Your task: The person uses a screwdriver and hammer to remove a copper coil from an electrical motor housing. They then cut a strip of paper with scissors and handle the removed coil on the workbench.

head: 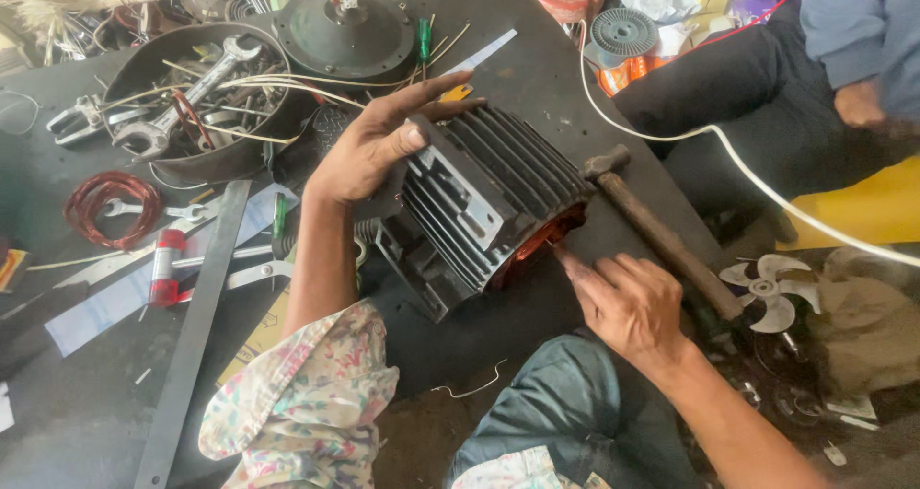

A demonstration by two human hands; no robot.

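Observation:
A black finned motor housing (484, 201) lies on its side on the dark worktable (86, 412), with copper windings (537, 244) showing at its open end. My left hand (379, 139) rests on top of the housing, thumb pressed on its fins and fingers spread. My right hand (623, 302) is at the open end, its fingers reaching into the windings; I cannot tell whether it pinches a wire. A wooden-handled hammer (656, 230) lies just right of the housing, beside my right hand.
A round pan (144, 62) of spanners and wires stands at the back left, a dark round motor cover (345, 34) behind the housing. A red wire coil (110, 201), a metal bar (192, 336), a white cable (728, 153), a small fan blade (771, 292). Another person sits at right (853, 38).

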